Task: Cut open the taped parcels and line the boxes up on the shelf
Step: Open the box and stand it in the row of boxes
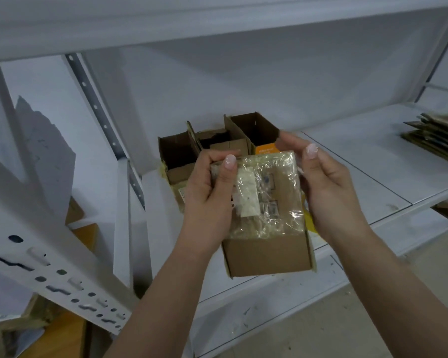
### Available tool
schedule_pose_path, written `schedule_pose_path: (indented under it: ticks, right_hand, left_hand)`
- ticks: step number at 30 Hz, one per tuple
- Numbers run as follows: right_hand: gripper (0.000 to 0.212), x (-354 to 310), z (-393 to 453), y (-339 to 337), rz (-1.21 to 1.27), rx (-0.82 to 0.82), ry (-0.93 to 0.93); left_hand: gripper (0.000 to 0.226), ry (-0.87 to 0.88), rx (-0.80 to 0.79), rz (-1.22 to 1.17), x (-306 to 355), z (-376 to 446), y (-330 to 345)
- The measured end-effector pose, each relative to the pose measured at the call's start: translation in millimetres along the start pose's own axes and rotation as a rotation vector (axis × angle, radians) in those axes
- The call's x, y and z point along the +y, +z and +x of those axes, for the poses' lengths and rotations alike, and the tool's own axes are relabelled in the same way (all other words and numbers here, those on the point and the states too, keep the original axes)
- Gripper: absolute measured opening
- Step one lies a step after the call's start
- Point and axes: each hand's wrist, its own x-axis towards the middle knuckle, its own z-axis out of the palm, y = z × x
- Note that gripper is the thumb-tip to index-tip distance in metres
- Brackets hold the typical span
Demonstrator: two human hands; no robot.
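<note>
While it is held up in front of the white shelf point(360, 177), a taped parcel point(267, 202) wrapped in clear crinkled tape is grasped from both sides. Its left edge is gripped by the left hand point(210, 192), thumb curled over the top corner and fingers tucked behind. Its right edge is held by the right hand point(326, 187), thumb laid along the upper corner and fingers curved behind. A bare cardboard flap is seen at the parcel's lower end. Behind the parcel, three opened boxes point(217, 146) are stood side by side on the shelf, touching one another. Flattened cardboard point(435, 135) is stacked at the shelf's far right.
</note>
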Motion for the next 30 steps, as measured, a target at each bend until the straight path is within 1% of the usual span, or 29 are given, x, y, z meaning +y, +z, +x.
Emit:
schedule_pose_path:
  ticks: [3, 5, 7, 9, 11, 14, 15, 19, 24, 27, 30]
  right_hand:
    - [0.039, 2, -2, 9, -0.152, -0.086, -0.103]
    - [0.033, 1, 0, 9, -0.218, -0.107, -0.174]
    - [0.026, 1, 1, 9, -0.279, -0.073, -0.24]
    - [0.023, 4, 1, 10, -0.306, -0.006, -0.284]
    - [0.022, 6, 0, 6, -0.29, 0.009, -0.268]
    - [0.02, 3, 1, -4, -0.154, -0.1, -0.167]
    - [0.019, 3, -1, -5, -0.129, -0.109, -0.166]
    - [0.018, 7, -6, -3, -0.144, -0.038, -0.265]
    - [0.021, 7, -6, -8, -0.141, -0.108, -0.211]
    - [0.018, 6, -7, -4, -0.143, -0.083, -0.257]
    - [0.016, 6, -8, -4, -0.211, -0.086, -0.286]
  left_hand:
    - [0.021, 0.023, 0.03, 0.009, 0, -4, 6]
    - [0.02, 0.031, 0.032, 0.035, 1, -5, 9]
    - [0.017, 0.06, 0.026, 0.083, 3, -7, 12]
    - [0.013, 0.091, 0.019, 0.128, 4, -10, 14]
    - [0.012, 0.097, 0.008, 0.148, 5, -9, 14]
    - [0.014, 0.087, -0.036, 0.144, 5, -6, 10]
    - [0.014, 0.099, -0.056, 0.158, 4, -6, 9]
    - [0.014, 0.142, -0.094, 0.22, 1, -8, 8]
    - [0.014, 0.152, -0.101, 0.236, -1, -10, 6]
    - [0.019, 0.186, -0.12, 0.227, -3, -12, 7]
    - [0.024, 0.187, -0.13, 0.225, -5, -14, 5]
